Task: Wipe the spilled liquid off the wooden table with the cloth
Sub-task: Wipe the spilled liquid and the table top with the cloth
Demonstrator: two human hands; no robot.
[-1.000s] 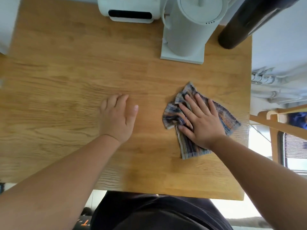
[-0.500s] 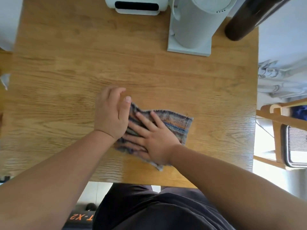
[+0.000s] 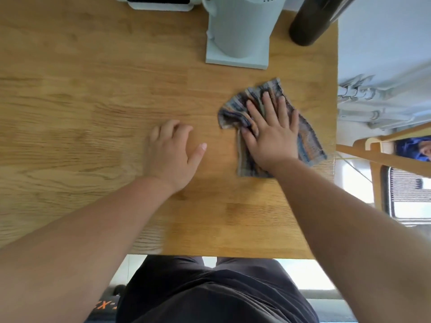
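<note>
A crumpled striped cloth [image 3: 305, 134] in blue, grey and orange lies on the wooden table [image 3: 93, 101], toward its right edge. My right hand [image 3: 270, 134] presses flat on the cloth with fingers spread, covering its middle. My left hand [image 3: 170, 152] rests on the bare wood to the left of the cloth, fingers loosely curled and thumb out, holding nothing. I cannot make out any liquid on the wood.
A white kettle on a square base [image 3: 240, 33] stands at the table's back, just beyond the cloth. A white appliance [image 3: 161, 2] sits left of it, a dark cylinder [image 3: 310, 24] at the back right corner. A wooden chair frame [image 3: 377, 157] is beside the table's right edge.
My right hand has swept the cloth from beside my left hand back to the right side of the table. My left hand stayed in place on the wood.
</note>
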